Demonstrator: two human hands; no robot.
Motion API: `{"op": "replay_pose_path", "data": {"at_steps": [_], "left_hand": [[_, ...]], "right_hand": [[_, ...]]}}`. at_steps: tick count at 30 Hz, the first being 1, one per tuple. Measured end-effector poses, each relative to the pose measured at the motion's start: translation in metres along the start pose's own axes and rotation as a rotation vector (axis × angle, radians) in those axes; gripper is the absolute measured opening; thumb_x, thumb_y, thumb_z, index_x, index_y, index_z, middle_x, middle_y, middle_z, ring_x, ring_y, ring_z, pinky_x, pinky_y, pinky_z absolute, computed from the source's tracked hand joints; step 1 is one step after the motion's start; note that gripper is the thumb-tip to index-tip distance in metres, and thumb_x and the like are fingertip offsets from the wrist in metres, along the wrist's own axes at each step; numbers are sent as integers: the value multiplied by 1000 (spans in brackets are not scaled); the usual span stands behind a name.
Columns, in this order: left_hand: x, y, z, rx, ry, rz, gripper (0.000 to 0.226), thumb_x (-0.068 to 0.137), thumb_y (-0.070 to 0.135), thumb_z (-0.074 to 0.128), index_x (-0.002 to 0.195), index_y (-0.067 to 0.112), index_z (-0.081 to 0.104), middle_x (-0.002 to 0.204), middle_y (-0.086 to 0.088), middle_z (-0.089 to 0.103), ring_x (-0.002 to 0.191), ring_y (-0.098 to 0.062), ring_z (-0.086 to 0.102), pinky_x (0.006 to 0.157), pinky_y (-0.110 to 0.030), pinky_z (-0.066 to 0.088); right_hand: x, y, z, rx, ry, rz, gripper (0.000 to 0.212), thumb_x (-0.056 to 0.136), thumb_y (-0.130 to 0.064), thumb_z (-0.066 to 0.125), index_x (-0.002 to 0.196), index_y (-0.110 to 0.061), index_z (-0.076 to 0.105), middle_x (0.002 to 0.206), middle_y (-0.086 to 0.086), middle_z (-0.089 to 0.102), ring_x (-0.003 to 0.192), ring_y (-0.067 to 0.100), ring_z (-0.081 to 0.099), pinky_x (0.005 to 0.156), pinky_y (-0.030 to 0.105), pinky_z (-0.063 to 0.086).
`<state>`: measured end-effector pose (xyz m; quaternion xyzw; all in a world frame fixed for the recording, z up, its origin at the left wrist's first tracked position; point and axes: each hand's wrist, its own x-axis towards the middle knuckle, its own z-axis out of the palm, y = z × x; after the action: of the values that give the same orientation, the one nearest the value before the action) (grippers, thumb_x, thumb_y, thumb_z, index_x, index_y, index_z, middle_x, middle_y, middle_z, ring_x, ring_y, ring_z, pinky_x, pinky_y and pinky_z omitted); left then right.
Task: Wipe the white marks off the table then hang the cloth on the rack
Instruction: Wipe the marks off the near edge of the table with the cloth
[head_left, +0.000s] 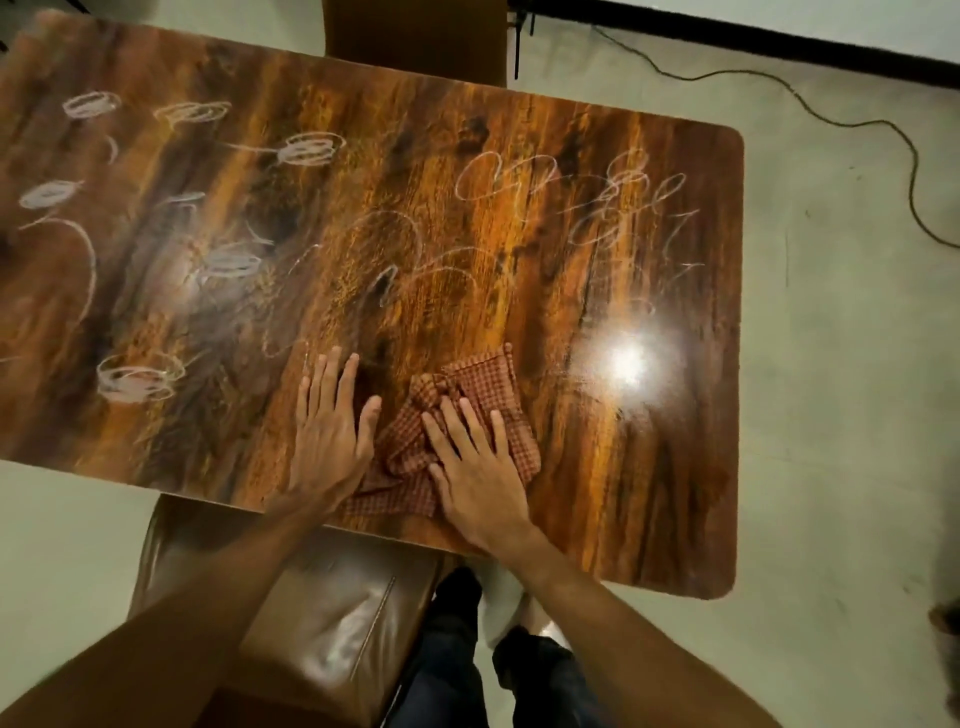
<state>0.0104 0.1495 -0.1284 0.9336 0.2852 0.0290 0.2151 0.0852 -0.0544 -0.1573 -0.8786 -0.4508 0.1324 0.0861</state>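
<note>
A glossy wood-grain table carries white scribbled marks across its far and left parts. A crumpled red-and-tan checked cloth lies near the table's front edge. My right hand presses flat on the cloth with straight, spread fingers. My left hand rests flat on the bare tabletop just left of the cloth, thumb touching the cloth's edge. No rack is in view.
A brown leather chair stands under the table's near edge, in front of my legs. Another chair back is at the far side. A black cable runs over the pale floor at the right.
</note>
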Motion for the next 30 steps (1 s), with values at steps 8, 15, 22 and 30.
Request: {"op": "replay_pose_path", "data": {"at_steps": [8,15,22,30], "left_hand": [[-49,42,15,40,-64,75,69,104,56,17,161,18,19,171,-4,13,159,-17,3,129,-43,-1],[-71,83,22,17,-96,122,66,105,53,22,161,18,18,171,-4,10,158,-15,1,129,-42,-2],[-90,91,24,36,-97,139,67,104,52,23,161,17,20,171,-5,13,159,-18,4,129,-44,1],[-69,91,30,-33,-130,188,69,103,53,21,161,15,20,171,-5,12,159,-18,2,129,-43,-1]], "right_hand": [[-22,13,-6,16,36,199,67,106,-43,28,166,-16,14,175,15,7,162,35,4,128,60,8],[-146,101,-8,18,69,404,63,108,-49,23,165,-24,22,174,7,17,162,29,12,128,64,6],[-110,29,4,46,22,174,66,107,-46,33,166,-22,17,175,11,8,161,36,6,124,69,14],[-185,131,-14,37,123,692,65,107,-53,23,165,-25,25,175,7,15,161,33,13,126,67,11]]}}
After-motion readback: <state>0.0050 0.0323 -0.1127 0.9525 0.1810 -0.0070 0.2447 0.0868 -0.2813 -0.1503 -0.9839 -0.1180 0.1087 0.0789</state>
